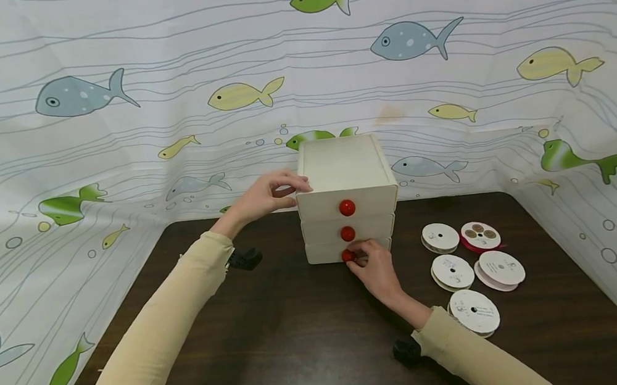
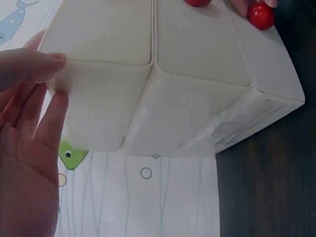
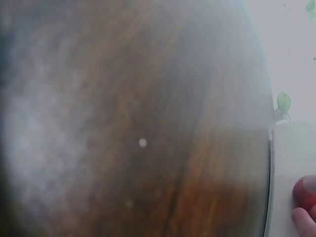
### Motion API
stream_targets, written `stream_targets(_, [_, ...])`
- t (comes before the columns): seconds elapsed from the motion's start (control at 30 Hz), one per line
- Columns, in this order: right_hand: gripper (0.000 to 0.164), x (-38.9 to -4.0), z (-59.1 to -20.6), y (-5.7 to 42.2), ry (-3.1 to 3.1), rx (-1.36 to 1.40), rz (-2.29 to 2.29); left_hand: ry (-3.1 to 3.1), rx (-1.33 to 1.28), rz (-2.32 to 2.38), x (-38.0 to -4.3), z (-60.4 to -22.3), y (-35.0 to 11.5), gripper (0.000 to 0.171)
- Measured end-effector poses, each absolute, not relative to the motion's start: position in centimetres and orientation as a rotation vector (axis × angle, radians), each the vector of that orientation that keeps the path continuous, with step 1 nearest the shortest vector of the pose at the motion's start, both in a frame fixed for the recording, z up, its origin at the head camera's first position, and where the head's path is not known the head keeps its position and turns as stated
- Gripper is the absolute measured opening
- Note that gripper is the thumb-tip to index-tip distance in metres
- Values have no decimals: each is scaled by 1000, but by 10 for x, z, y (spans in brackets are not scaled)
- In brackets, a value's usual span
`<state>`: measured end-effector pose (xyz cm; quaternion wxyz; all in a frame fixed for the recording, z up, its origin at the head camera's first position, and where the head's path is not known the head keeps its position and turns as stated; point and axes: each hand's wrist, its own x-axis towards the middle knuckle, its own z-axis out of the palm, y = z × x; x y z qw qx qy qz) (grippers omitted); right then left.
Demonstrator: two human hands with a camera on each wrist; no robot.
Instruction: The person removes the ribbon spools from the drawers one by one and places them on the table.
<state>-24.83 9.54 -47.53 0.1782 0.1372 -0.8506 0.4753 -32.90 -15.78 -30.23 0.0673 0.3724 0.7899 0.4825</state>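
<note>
A white three-drawer box [image 1: 346, 164] with a round red knob on each drawer stands at the back middle of the table. My left hand [image 1: 272, 193] grips its upper left front corner; in the left wrist view the thumb [image 2: 42, 64] lies on the front edge and the fingers reach over the top and side. With thumb and fingers my right hand [image 1: 374, 271] pinches the bottom drawer's red knob [image 1: 348, 255]. That knob [image 3: 305, 192] shows at the right edge of the right wrist view. All three drawers sit flush in the box.
Several ribbon spools lie to the right of the box, among them a white spool [image 1: 452, 271] and one with red ribbon [image 1: 480, 236]. The dark wooden table [image 1: 300, 342] meets a fish-patterned cloth [image 1: 237, 32] at the back and sides.
</note>
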Motion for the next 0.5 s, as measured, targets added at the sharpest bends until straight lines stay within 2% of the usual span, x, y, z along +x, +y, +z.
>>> stream_targets(0.23, [29, -240, -461, 106, -2476, 454, 1319, 2473, 1169, 1399, -320, -302, -161, 35])
stream_targets(0.5, [30, -219, -412, 143, -2544, 641, 1185, 2782, 1185, 1285, -283, -304, -182, 47])
